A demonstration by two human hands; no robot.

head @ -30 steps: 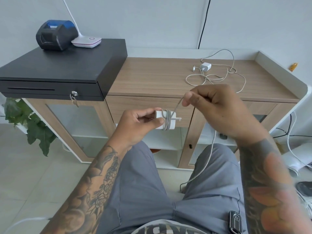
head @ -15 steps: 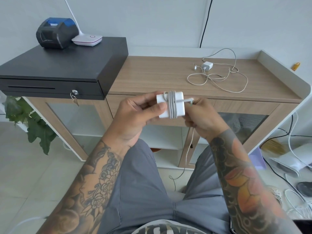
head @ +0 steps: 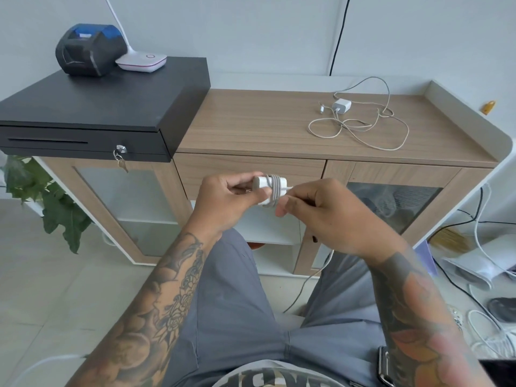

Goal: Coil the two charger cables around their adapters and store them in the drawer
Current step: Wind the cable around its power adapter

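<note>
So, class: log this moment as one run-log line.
left hand: holds adapter | right hand: pinches cable, winding | second charger: uncoiled on cabinet top

Both forearms are bare and covered with tattoos. Behind the fingers of the left hand (head: pixel 229 198), the forearm carries dark floral line work with roses. Behind the fingers of the right hand (head: pixel 332 216), the tattoo has orange and red parts. The person wears grey trousers (head: pixel 237 317) and a grey printed shirt (head: pixel 268 378).
</note>
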